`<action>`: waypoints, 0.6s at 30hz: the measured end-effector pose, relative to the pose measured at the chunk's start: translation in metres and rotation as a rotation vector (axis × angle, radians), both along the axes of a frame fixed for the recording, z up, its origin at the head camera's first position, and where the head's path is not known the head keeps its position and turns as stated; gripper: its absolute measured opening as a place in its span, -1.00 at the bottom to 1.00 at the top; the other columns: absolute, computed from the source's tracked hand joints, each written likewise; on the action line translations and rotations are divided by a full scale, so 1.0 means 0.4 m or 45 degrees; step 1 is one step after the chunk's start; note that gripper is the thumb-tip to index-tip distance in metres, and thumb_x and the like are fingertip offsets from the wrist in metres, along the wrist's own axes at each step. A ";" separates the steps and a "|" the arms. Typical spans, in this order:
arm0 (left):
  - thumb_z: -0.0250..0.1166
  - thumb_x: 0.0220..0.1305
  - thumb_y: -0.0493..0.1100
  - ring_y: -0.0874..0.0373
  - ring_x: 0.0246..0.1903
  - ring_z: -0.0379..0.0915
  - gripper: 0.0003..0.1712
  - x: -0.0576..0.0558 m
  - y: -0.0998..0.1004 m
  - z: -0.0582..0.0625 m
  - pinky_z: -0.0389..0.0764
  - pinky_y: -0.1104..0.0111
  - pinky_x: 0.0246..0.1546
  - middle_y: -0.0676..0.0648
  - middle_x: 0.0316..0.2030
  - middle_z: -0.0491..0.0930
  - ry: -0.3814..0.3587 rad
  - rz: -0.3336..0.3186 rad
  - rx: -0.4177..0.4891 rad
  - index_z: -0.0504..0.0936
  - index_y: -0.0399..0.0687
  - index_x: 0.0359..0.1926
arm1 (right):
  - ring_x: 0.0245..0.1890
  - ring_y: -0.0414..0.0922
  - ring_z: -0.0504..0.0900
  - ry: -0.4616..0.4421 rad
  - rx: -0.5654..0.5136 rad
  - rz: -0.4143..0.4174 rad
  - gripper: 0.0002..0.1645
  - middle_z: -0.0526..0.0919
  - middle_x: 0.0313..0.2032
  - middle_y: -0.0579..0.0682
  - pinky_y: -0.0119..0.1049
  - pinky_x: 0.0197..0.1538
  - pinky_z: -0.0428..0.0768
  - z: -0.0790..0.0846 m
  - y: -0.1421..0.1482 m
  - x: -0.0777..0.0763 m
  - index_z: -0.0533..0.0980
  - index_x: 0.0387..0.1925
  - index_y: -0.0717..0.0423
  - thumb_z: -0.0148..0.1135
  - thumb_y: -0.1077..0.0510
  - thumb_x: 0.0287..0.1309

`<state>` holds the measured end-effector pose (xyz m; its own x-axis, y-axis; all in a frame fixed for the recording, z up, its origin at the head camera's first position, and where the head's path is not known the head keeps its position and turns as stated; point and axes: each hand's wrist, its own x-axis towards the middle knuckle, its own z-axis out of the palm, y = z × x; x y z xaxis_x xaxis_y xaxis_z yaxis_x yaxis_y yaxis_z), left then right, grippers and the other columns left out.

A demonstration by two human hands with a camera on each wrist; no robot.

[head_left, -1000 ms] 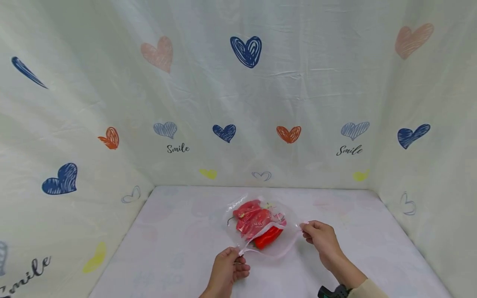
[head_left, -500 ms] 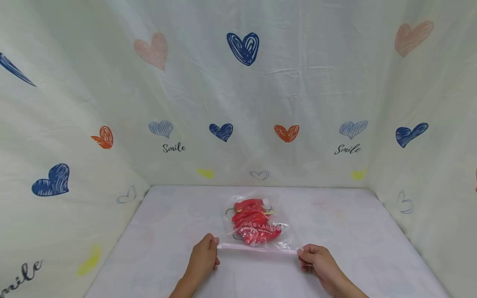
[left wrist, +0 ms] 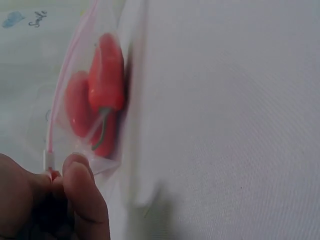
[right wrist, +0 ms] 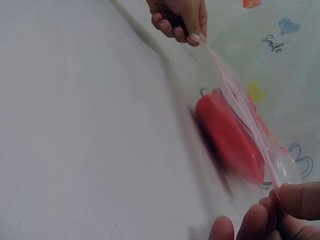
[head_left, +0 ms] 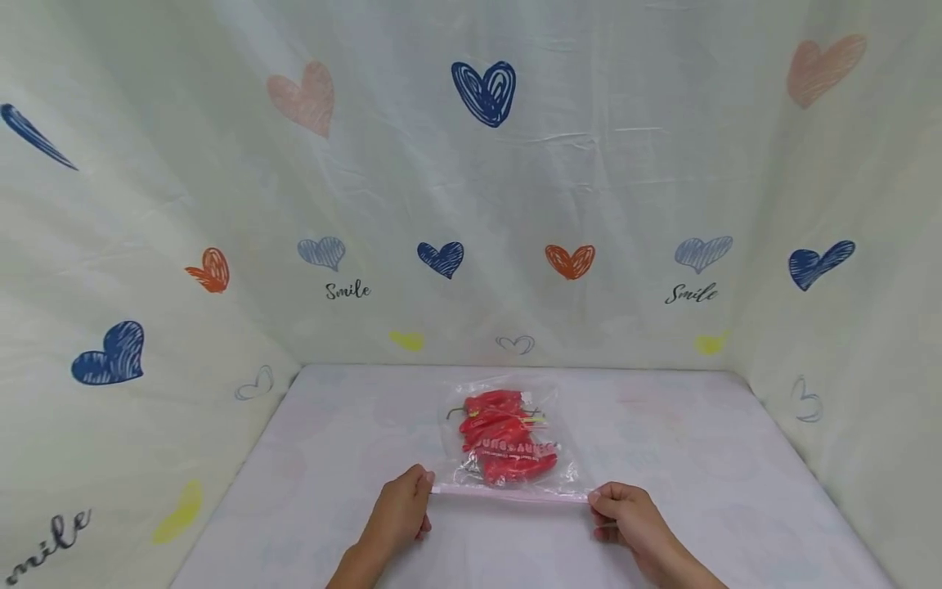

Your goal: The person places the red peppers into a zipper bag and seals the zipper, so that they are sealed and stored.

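A clear plastic zip bag (head_left: 570, 470) with a pink-white strip along its near edge lies on the table in the head view. Inside it are several red peppers (head_left: 508, 433) with green stems. My left hand (head_left: 401, 507) pinches the left end of the strip between thumb and fingers. The strip's right end is pinched by my right hand (head_left: 625, 515), and the edge is stretched straight between the two. In the left wrist view, a white end piece (left wrist: 48, 160) on the strip sits just above my fingertips. Pink printed lettering runs across the bag.
A white cloth (head_left: 353, 442) covers the table. Pale curtains with hearts and the word "Smile" (head_left: 348, 290) rise at the back and both sides, meeting the table's far edge just behind the bag.
A second ago the bag's mouth gaped, with hands at uneven heights. Both hands have since moved nearer my body, spreading apart and drawing the edge straight. Over the last half second little has moved.
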<state>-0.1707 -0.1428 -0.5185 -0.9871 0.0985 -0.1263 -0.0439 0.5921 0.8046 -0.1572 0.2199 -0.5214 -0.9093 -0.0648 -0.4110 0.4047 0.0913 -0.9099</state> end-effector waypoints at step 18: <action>0.06 0.67 -0.10 0.23 -0.53 0.51 -0.63 0.021 -0.013 -0.011 0.69 0.41 -0.50 0.00 -0.49 0.55 -0.331 -0.034 0.574 0.57 -0.27 -0.26 | -0.32 -0.17 0.74 -0.025 -0.123 -0.010 -0.78 0.77 -0.35 0.00 -0.21 -0.14 0.83 -0.028 0.012 -0.009 0.61 -0.26 0.25 0.25 0.16 0.50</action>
